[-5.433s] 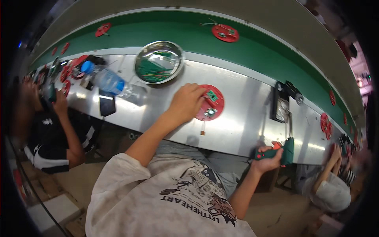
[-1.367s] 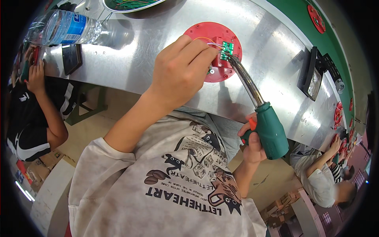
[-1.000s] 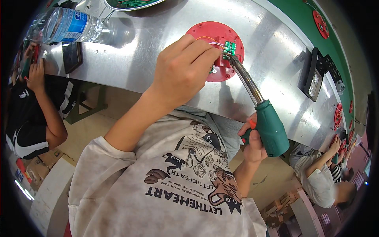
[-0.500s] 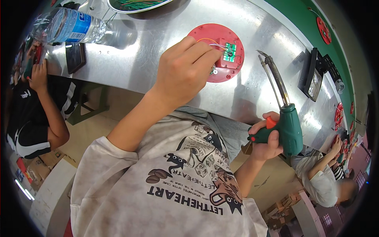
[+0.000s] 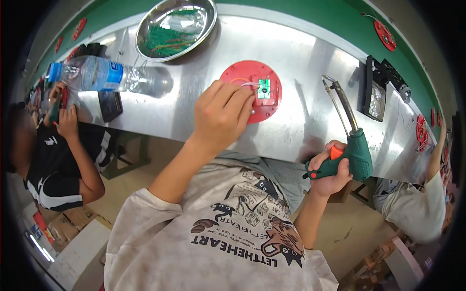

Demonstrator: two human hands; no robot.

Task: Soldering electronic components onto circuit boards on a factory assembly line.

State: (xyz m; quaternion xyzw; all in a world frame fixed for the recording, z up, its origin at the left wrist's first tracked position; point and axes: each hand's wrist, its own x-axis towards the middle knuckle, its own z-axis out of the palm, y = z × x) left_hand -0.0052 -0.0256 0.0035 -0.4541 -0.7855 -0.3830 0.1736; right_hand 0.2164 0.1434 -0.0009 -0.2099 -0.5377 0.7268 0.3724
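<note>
My left hand [image 5: 222, 112] is closed over the left part of a round red plastic disc [image 5: 268, 110] on the metal bench. Its fingertips are hidden, so what they pinch cannot be made out. Beside the fingers, a small green circuit board [image 5: 263, 89] lies on the disc, and thin white and orange wires [image 5: 249, 84] run from it toward the hand. My right hand [image 5: 330, 177] grips a green soldering gun [image 5: 358, 157] with an orange-red trigger. The gun's long metal tip points up and away over the bench, apart from the disc.
A steel bowl [image 5: 211, 30] of green wires stands at the back. To the left are a water bottle [image 5: 99, 73] lying on its side and a dark phone-like slab [image 5: 111, 106]. A black tray [image 5: 374, 100] sits at right. Other people work on both sides.
The view has shifted, bringing more of the bowl into sight. My left hand stays at the disc, its fingers now lower beside the board. My right hand still grips the soldering gun.
</note>
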